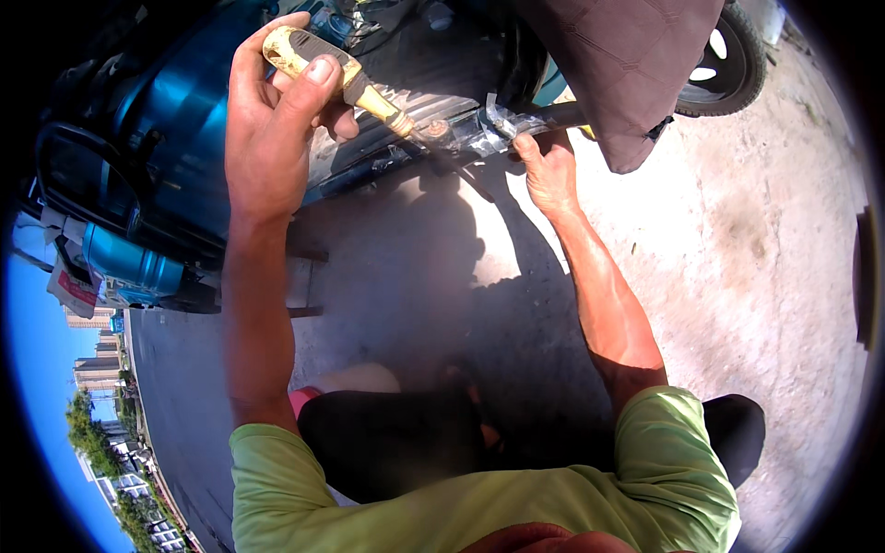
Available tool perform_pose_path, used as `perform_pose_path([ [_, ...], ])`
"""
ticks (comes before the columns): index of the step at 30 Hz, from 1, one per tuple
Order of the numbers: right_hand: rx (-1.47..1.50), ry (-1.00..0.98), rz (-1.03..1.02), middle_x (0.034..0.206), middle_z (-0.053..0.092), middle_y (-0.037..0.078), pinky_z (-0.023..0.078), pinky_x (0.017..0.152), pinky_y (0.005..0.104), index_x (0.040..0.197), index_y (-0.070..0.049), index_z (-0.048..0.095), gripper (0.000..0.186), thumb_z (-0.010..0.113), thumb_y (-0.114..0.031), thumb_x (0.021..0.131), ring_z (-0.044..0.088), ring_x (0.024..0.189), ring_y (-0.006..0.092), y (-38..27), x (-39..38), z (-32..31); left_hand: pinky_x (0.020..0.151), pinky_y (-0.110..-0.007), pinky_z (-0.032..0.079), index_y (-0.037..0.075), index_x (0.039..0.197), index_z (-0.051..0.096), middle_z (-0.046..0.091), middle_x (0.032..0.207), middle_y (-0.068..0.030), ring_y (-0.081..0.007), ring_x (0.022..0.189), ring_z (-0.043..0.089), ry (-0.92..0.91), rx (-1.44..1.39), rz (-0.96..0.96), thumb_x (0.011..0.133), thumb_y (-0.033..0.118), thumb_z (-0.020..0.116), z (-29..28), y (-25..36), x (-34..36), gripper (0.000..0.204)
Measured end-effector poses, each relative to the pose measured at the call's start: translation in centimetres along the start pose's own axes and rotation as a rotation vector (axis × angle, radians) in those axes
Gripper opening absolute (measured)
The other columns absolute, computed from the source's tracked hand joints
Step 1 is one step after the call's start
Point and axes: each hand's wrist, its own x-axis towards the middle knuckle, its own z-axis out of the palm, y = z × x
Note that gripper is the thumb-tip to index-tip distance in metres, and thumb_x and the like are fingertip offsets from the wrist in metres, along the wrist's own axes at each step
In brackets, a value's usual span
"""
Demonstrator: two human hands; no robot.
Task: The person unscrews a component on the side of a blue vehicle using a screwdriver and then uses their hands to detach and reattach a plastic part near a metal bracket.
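Both forearms (261, 323) reach forward. The right grip (550, 175) sets its thumb against the taped bar (481, 140), other fingers largely hidden; how tightly it closes cannot be told. Left of the bar, the left grip (272, 138) is closed round a yellow-handled tool (380, 105) pointed barward. Beyond sits blue bodywork (189, 101).

We see a worn, plastic-looking tool handle (371, 97), glossy painted bodywork (189, 106), a matt, cloth-like quilted cover (622, 74), shiny silvery tape (499, 118) and rough, stony ground (728, 249).
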Motion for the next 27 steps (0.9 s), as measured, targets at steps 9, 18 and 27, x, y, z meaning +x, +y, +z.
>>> perform_pose_path([
  [9, -0.049, 0.049, -0.053, 0.091, 0.064, 0.006, 0.048, 0.076, 0.0299, 0.116, 0.003, 0.054, 0.074, 0.07, -0.063, 0.087, 0.058, 0.082, 0.0147, 0.5, 0.0, 0.0, 0.052, -0.022, 0.051, -0.006, 0.127, 0.049, 0.067, 0.09, -0.0145, -0.0108, 0.062, 0.066, 0.176, 0.115, 0.005, 0.094, 0.037, 0.071, 0.6, -2.9, 5.1, 0.059],
  [18, -0.063, 0.057, -0.102, 0.088, 0.062, 0.005, 0.049, 0.073, 0.0284, 0.115, 0.002, 0.053, 0.073, 0.071, -0.062, 0.087, 0.057, 0.079, 0.0133, 2.1, 0.4, -0.2, 0.042, -0.023, 0.041, 0.004, 0.114, 0.051, 0.057, 0.076, -0.0024, -0.0072, 0.053, 0.051, 0.232, 0.061, 0.075, 0.092, 0.01, 0.068, 2.0, -1.0, 5.5, 0.029],
  [27, 0.054, 0.009, 0.015, 0.115, 0.066, 0.011, 0.047, 0.093, 0.0329, 0.133, 0.004, 0.05, 0.09, 0.076, -0.065, 0.081, 0.061, 0.104, 0.0192, 1.2, 0.1, -0.1, 0.046, -0.023, 0.044, 0.001, 0.118, 0.051, 0.06, 0.079, -0.0058, -0.0088, 0.056, 0.056, 0.248, 0.13, 0.025, 0.093, 0.02, 0.068, 2.4, -1.3, 5.7, 0.035],
])
